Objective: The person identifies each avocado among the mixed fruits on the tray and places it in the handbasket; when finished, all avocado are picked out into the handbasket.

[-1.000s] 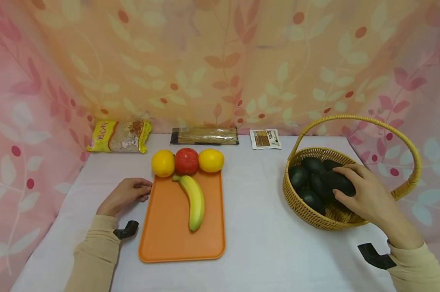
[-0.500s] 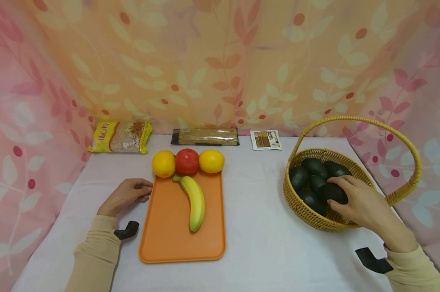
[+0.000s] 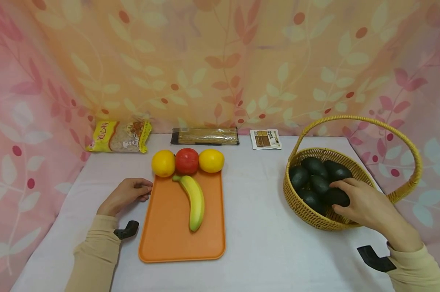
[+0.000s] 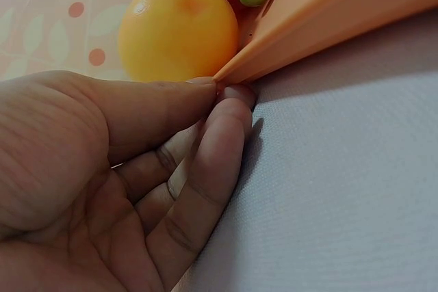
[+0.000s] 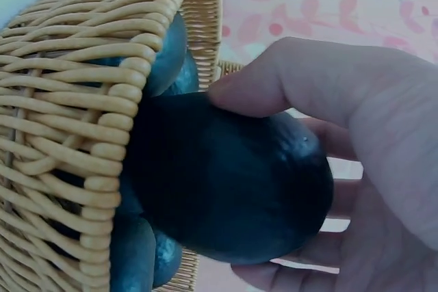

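Observation:
My right hand (image 3: 366, 205) grips a dark avocado (image 5: 233, 176) at the near right side of the wicker basket (image 3: 315, 221). In the right wrist view the thumb lies on one side of it and fingers curl round the other. Several more avocados (image 3: 315, 168) rest in the basket. My left hand (image 3: 126, 194) pinches the left rim of an orange tray (image 3: 169, 239), near its far corner, with thumb and fingers (image 4: 222, 128). On the tray lies a banana (image 3: 195, 202). A yellow-orange round fruit (image 3: 163, 163), a red fruit (image 3: 186, 161) and a lemon (image 3: 211, 160) line its far end.
Along the back of the table stand a yellow food bag (image 3: 119, 136), a pack of dry noodles (image 3: 205, 136) and a small white packet (image 3: 265, 139). The basket's tall handle (image 3: 362, 118) arches over its right side. A patterned curtain (image 3: 220, 65) encloses the table.
My right hand has lowered the avocado toward the near side of the basket, baring another avocado at the back right. The left hand and tray have stayed put.

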A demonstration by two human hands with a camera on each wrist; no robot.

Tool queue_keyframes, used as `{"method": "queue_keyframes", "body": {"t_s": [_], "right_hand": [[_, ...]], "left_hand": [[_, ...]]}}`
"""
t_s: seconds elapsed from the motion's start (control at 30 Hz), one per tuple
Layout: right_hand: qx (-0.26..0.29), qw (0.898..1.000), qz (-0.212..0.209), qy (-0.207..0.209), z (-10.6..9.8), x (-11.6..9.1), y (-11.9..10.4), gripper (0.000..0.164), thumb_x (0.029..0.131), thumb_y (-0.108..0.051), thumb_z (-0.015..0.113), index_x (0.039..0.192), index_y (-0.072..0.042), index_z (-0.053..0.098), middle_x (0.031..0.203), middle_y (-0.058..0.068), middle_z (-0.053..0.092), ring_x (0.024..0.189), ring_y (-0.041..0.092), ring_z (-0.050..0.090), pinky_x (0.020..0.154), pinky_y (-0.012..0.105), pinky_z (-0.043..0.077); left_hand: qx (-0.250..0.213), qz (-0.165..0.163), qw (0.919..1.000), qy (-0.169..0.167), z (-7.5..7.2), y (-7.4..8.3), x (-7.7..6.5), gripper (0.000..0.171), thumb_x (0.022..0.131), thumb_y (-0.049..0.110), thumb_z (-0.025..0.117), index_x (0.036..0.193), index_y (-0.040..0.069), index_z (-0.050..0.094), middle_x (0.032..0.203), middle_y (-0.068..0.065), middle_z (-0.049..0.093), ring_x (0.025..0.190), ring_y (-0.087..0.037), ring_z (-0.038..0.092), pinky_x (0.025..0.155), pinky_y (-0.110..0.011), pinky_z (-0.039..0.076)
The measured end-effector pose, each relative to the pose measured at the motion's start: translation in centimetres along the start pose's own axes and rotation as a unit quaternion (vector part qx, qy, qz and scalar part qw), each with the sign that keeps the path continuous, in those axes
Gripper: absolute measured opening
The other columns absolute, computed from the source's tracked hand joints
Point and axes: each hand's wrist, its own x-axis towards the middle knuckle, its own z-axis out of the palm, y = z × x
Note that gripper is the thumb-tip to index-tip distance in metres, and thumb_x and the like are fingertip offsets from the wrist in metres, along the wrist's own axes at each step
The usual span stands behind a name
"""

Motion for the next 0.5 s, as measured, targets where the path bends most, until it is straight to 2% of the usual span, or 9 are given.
{"method": "queue_keyframes", "body": {"t_s": [0.2,0.5], "right_hand": [[-0.008,0.999,-0.010,-0.049,0.7,-0.1,0.2,0.053,0.070,-0.030,0.082,0.115,-0.007,0.067,0.115,0.024,0.065,0.098,0.043,0.064,0.080,0.061,0.051],[0.012,0.999,-0.007,-0.050,2.2,-0.2,0.9,0.055,0.064,-0.027,0.087,0.109,-0.005,0.064,0.099,0.016,0.068,0.082,0.030,0.065,0.072,0.055,0.054]], "left_hand": [[0.001,-0.002,1.0000,-0.001,0.0,-0.1,0.0,0.034,0.099,0.013,0.054,0.125,-0.009,0.056,0.091,-0.003,0.065,0.075,-0.008,0.061,0.069,-0.023,0.055],[0.003,0.001,1.0000,0.000,-0.1,-0.1,0.1,0.035,0.099,0.013,0.055,0.126,-0.009,0.056,0.092,-0.004,0.066,0.076,-0.008,0.061,0.070,-0.022,0.055]]}}
